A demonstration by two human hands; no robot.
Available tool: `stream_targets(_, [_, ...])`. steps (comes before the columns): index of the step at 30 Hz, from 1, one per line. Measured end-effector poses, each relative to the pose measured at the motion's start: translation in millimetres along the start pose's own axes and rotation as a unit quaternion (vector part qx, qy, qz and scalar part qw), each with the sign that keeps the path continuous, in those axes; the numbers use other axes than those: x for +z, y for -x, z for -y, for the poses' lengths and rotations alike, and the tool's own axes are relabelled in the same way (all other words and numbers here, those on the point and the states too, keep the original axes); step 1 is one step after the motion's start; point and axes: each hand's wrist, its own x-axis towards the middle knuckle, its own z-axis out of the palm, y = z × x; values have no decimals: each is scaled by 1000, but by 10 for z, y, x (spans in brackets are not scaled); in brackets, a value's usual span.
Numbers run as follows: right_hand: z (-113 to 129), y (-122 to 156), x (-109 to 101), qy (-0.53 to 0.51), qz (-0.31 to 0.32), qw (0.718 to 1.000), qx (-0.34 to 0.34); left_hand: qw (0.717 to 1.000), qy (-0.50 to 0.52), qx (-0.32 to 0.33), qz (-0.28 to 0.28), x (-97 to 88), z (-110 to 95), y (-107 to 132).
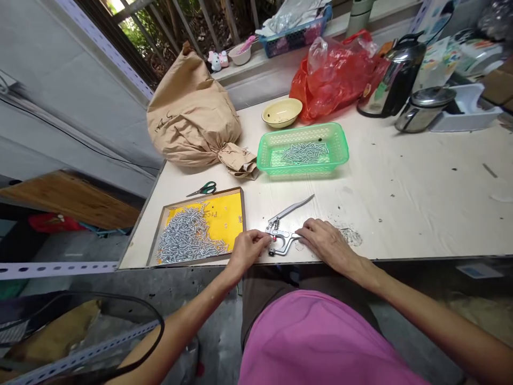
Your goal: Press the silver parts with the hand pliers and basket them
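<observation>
A pair of metal hand pliers point(284, 247), like snap-fastener pliers, lies near the table's front edge. Its long upper handle point(294, 207) is spread away to the upper right, and a spring shows by the pivot. My right hand point(324, 243) has its fingers closed on the end of the lower handle. At the jaw, my left hand point(249, 249) is pinched together; whatever sits between its fingertips is too small to make out. Left of it stands a shallow tray point(224, 214) with a yellow bottom, holding a heap of small silvery metal pieces point(182, 235).
Behind the pliers sits a green plastic basket point(264, 167) with more metal pieces. Green-handled scissors point(207, 187) lie above the tray. Further back are a brown sack point(192, 117), a yellow bowl point(281, 113), a red plastic bag point(332, 80) and a kettle point(395, 77).
</observation>
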Motion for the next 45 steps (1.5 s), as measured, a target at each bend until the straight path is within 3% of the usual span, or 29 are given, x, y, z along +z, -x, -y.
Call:
stream_targets(5, [14, 18, 8, 10, -12, 1000, 4, 999, -33, -12, 16, 66, 66, -109])
stream_targets(11, [7, 28, 26, 17, -17, 1000, 3, 995, -73, -30, 57, 32, -6, -112])
stream_targets(18, [21, 11, 19, 28, -21, 999, 5, 984, 11, -106, 146, 6, -29, -145])
stream_targets(23, [24, 0, 30, 31, -35, 999, 9, 976, 37, -160, 141, 47, -48, -172])
stream_targets(30, [22, -4, 34, 30, -35, 999, 13, 978, -17, -168, 125, 58, -68, -148])
stream_targets(32, [25, -6, 27, 28, -33, 999, 14, 983, -69, -130, 111, 61, -59, -128])
stream_targets(35, [31, -6, 14, 26, -31, 999, 13, 978, -205, 15, 43, 67, -22, -90])
stream_targets(37, [31, -4, 13, 28, -32, 999, 13, 946, -298, 127, 5, 62, 19, -64])
stream_targets(39, [28, -2, 23, 30, -35, 999, 14, 903, -379, 203, 3, 46, 69, -42])
stream_targets(42, [24, 2, 45, 33, -40, 999, 15, 843, -477, 247, 22, -1, 149, -5])
stream_targets(45, [28, 5, 54, 35, -44, 998, 14, 809, -529, 252, 44, -46, 214, 54])
